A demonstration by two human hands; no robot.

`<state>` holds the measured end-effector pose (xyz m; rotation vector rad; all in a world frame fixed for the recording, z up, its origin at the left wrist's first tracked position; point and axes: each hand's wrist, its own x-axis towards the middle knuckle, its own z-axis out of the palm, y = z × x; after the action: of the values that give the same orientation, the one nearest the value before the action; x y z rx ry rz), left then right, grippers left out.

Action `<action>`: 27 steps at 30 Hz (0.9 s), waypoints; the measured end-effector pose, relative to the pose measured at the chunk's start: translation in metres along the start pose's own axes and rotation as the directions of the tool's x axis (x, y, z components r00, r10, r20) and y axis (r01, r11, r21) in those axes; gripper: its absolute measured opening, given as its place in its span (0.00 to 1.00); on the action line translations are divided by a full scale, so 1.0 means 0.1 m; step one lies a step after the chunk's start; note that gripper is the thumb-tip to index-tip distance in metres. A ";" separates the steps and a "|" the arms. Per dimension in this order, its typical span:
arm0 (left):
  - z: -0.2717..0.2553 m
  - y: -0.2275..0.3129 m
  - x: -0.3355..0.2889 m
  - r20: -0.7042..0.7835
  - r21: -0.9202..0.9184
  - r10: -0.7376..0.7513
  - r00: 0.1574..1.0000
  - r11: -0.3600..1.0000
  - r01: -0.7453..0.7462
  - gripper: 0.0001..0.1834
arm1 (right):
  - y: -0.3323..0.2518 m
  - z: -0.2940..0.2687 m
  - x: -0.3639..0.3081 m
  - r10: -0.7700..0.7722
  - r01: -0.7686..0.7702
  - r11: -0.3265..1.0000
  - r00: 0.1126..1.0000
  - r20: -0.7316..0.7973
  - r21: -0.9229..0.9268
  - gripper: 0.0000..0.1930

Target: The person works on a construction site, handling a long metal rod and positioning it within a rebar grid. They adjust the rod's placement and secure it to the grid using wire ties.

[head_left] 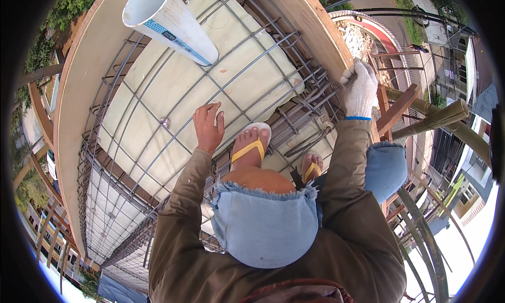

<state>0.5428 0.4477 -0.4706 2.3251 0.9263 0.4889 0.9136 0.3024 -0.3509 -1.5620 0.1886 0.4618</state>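
Note:
My bare left hand hovers low over a grid of steel rebar, with its fingers apart and slightly bent. I cannot tell whether its fingertips touch the bars. My right hand, in a white knit glove with a blue cuff, has its fingers curled over the top edge of a plywood board. Under the rebar lie pale cream panels. A white plastic pipe with blue printing stands up from the grid, its hollow end upward. My feet, in yellow-strapped flip-flops, rest among the bars.
Another plywood side runs along the left. Tied rebar cages edge the panels, with loose bent bars beside my right foot. Bamboo poles and wooden braces stand outside at right. A street and rooftops lie far below.

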 end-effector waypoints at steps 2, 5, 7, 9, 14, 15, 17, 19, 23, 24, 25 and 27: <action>0.00 0.04 -0.30 0.149 -0.180 -0.100 0.984 0.976 0.126 0.12 | 0.14 -0.02 0.00 0.153 -0.142 0.969 0.987 0.043 -0.200 0.10; 0.01 0.08 -0.74 0.292 -0.157 -0.236 0.927 0.944 0.290 0.11 | 0.47 -0.02 -0.03 0.233 -0.223 0.932 0.972 0.001 -0.284 0.09; 0.02 0.06 -0.92 0.412 -0.120 -0.352 0.841 0.894 0.432 0.11 | 0.68 -0.03 -0.01 0.249 -0.234 0.889 0.968 -0.013 -0.393 0.12; 0.04 0.02 -1.01 0.449 -0.089 -0.399 0.800 0.871 0.484 0.11 | 0.87 -0.03 0.04 0.221 -0.209 0.895 0.975 -0.015 -0.395 0.12; 0.13 -0.10 -1.04 0.478 -0.156 -0.431 0.765 0.816 0.557 0.12 | 1.09 -0.03 0.18 0.171 -0.164 0.942 0.985 -0.005 -0.293 0.11; 0.14 -0.10 -1.06 0.441 -0.182 -0.420 0.793 0.823 0.537 0.12 | 1.09 -0.03 0.21 0.183 -0.178 0.943 0.983 -0.010 -0.282 0.11; 0.17 -0.09 -1.09 0.384 -0.197 -0.409 0.828 0.840 0.506 0.12 | 1.09 0.00 0.25 0.161 -0.155 0.946 0.987 -0.001 -0.284 0.12; 0.21 -0.06 -1.13 0.335 -0.182 -0.422 0.842 0.848 0.498 0.12 | 1.07 0.03 0.27 0.149 -0.141 0.951 0.989 0.005 -0.275 0.12; 0.24 -0.01 -1.17 0.238 -0.133 -0.398 0.886 0.891 0.435 0.12 | 1.02 0.04 0.31 0.159 -0.154 0.952 0.987 -0.002 -0.263 0.12; 0.24 -0.01 -1.16 0.261 -0.113 -0.405 0.876 0.889 0.445 0.12 | 1.02 0.03 0.32 0.174 -0.158 0.953 0.984 0.038 -0.258 0.13; 0.23 -0.01 -1.15 0.282 -0.100 -0.410 0.867 0.887 0.452 0.12 | 1.00 -0.02 0.35 0.179 -0.148 0.917 0.983 0.050 -0.371 0.13; 0.18 -0.06 -1.10 0.405 -0.141 -0.449 0.797 0.830 0.539 0.12 | 1.02 -0.08 0.46 0.087 -0.056 0.790 0.996 0.021 -0.610 0.14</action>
<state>0.4737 0.3655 -0.5010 1.7569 1.1644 -0.0438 0.9156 0.2969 -0.4624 -2.1854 0.0589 0.6634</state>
